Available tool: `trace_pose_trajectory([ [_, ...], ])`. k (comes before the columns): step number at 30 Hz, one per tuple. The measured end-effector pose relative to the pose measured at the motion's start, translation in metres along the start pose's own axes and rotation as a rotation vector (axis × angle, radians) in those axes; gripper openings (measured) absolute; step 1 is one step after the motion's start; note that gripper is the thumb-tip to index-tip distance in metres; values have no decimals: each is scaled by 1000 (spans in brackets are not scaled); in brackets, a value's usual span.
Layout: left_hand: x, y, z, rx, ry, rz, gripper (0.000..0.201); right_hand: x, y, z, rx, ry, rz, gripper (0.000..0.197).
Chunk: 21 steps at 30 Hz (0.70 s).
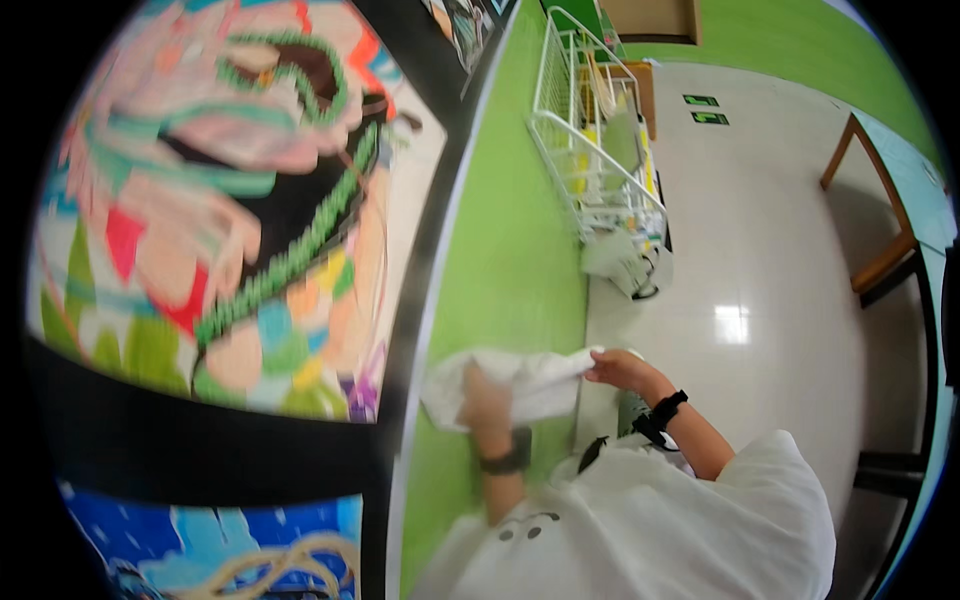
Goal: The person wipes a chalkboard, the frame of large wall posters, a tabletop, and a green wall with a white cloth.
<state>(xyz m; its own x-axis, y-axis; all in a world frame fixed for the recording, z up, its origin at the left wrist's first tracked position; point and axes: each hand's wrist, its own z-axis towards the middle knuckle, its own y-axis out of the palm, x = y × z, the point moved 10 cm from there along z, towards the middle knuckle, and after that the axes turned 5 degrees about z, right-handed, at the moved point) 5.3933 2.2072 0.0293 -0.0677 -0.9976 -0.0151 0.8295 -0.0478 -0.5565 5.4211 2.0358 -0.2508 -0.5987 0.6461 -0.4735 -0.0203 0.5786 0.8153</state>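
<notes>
Cloth at the wall, the work looking unfinished

Over on the left, a big colourful painting with a green ruffled line hangs against a black panel, a blue painting below it. Neither is being touched.

Next comes the green wall, and here is where things are happening. The white cloth lies along its lower part, bunched in soft folds, just right of the panel's edge. The person's left hand is over the cloth's left part; it is so blurred that I can't tell whether the fingers are flat or curled. At the other end, the right hand has its fingers closed on the cloth's corner, drawing the fabric out between the two hands.

From here I'd judge the job to be under way: the cloth is in use, not put aside. Which stretches of wall are done I can't tell, since the green looks alike above and around the cloth, and no mark shows what is left.

Further along stands a white wire rack loaded with odds and ends, then the shiny floor, and at far right a pale blue table.
</notes>
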Motion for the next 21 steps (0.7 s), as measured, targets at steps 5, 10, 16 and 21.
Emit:
trace_pose_trajectory([
  [5, 23, 112, 11, -240, -84, -72, 46, -89, -30, 93, 28, 9, 5, 29],
  [10, 50, 167, 67, -386, -192, -41, 55, -226, -5, 190, -45, -173, -15, 30],
  [16, 89, 225, 154, -416, -465, -487, 40, -424, 88, 270, 141, -476, -248, 22],
  [21, 97, 261, 159, -306, -587, -772, 26, -461, 124, 251, 264, -845, -273, 27],
])
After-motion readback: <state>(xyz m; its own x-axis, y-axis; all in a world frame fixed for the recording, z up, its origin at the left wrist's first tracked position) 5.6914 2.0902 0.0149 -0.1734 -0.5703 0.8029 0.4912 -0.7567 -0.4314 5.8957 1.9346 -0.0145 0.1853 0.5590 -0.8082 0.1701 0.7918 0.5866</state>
